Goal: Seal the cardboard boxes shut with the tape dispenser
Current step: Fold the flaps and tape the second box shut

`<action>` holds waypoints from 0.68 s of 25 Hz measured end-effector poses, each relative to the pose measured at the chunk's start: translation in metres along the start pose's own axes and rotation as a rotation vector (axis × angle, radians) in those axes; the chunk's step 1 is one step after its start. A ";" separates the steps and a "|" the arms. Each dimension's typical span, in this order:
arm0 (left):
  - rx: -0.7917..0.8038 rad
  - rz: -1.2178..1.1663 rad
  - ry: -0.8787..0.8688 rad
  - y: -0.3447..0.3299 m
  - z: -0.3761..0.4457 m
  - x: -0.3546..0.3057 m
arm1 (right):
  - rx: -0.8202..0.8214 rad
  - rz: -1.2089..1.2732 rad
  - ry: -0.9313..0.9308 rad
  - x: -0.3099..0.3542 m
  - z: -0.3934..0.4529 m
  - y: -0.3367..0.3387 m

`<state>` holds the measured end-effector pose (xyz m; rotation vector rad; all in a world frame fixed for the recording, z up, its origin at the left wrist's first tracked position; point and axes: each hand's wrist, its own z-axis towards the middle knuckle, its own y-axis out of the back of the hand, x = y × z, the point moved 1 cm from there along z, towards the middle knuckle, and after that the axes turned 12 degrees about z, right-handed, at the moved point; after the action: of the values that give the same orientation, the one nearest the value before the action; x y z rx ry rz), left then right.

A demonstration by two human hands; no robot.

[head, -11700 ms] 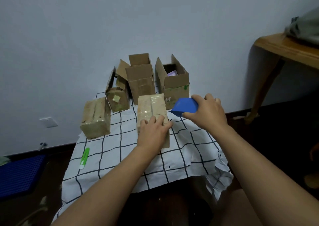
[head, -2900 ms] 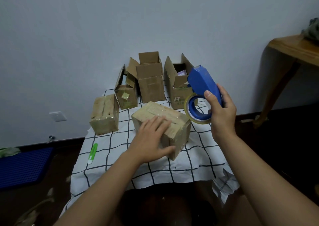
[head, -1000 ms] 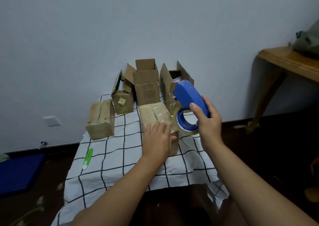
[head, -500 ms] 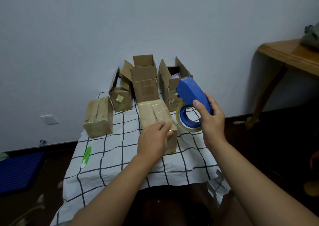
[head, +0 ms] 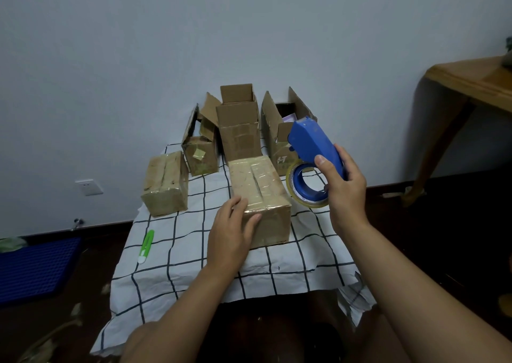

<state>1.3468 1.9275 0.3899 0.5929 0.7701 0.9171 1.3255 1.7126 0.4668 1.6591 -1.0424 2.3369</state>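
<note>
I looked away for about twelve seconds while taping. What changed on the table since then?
The right hand has lifted the blue tape dispenser off the table and holds it raised beside the near box. That box was swung askew, then set straight again. The left hand slid from its top to its near left corner. The sealed box on the left, three open boxes and green cutter stayed put.

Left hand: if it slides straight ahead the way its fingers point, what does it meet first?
The left hand already rests on the near end of the taped box; further on, probably the tall open box behind, though depth is unclear.
</note>
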 end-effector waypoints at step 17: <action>0.100 0.030 -0.190 0.014 0.019 0.019 | 0.028 -0.009 0.000 -0.006 -0.005 -0.012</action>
<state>1.3622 1.9482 0.4058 0.7701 0.6394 0.8395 1.3292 1.7259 0.4668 1.6694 -1.0047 2.3568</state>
